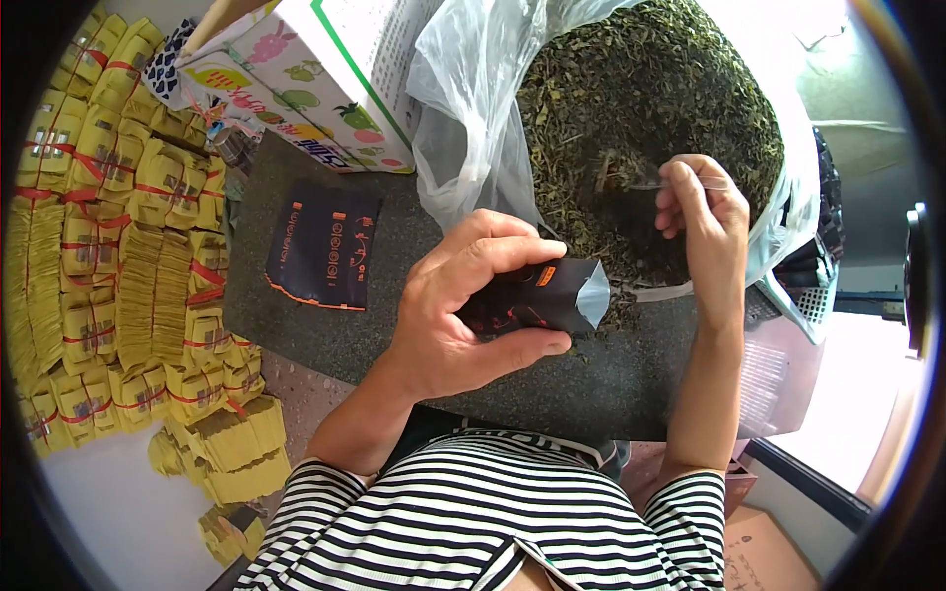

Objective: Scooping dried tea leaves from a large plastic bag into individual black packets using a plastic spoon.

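Observation:
My left hand [458, 305] is wrapped round a small black pouch [542, 300] with orange-red print. The pouch lies tilted, its silvery mouth gaping to the right, toward the tea. Over the large heap of dried dark green tea leaves [650, 89], my right hand [702, 202] has its fingers closed together. A thin, pale, see-through edge shows at its fingertips; what it belongs to cannot be made out. Below those fingers is a dark hollow in the leaves. A clear plastic bag [473, 108] surrounds the heap. Some loose leaves lie beside the pouch on the dark speckled tabletop [384, 345].
Flat on the table at left lies a black printed sheet or pouch [325, 246] with an orange edge. Behind it stands a white carton [315, 89] with fruit pictures. Bundles of yellow packets [99, 246] tied with red bands fill the far left. A cardboard box [769, 552] sits low at right.

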Demonstrator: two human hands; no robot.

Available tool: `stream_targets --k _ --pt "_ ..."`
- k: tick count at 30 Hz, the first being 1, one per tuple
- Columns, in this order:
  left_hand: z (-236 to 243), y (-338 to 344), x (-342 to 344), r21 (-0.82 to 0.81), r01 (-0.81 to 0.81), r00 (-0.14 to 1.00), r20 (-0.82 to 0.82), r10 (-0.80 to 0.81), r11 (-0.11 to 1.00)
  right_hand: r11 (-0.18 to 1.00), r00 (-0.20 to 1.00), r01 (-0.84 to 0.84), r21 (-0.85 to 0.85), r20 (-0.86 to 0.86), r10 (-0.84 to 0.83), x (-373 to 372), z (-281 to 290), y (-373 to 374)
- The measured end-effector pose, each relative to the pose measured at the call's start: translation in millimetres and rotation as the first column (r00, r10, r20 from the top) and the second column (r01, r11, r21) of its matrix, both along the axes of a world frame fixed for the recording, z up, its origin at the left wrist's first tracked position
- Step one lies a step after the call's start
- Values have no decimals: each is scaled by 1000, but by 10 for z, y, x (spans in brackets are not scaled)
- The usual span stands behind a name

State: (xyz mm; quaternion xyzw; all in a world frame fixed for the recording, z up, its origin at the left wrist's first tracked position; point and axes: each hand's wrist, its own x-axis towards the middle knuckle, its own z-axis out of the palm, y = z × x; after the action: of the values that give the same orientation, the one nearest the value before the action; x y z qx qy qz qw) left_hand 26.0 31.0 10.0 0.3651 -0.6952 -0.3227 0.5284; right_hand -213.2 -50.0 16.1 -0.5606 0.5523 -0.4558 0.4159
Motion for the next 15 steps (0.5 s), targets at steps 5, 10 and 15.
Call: stream_targets --k 5,10,15 --pt "-3 -99 -136 2 20 1000 -9 -20 1000 999 1000 22 -32 20 -22 -178 203 91" --pt "28 -190 -260 -14 -12 1000 17 13 1000 996 1000 12 -89 5 -12 -298 441 255" --pt "7 -200 -340 -23 -50 998 35 51 998 994 994 -15 -109 104 26 -328 605 464"
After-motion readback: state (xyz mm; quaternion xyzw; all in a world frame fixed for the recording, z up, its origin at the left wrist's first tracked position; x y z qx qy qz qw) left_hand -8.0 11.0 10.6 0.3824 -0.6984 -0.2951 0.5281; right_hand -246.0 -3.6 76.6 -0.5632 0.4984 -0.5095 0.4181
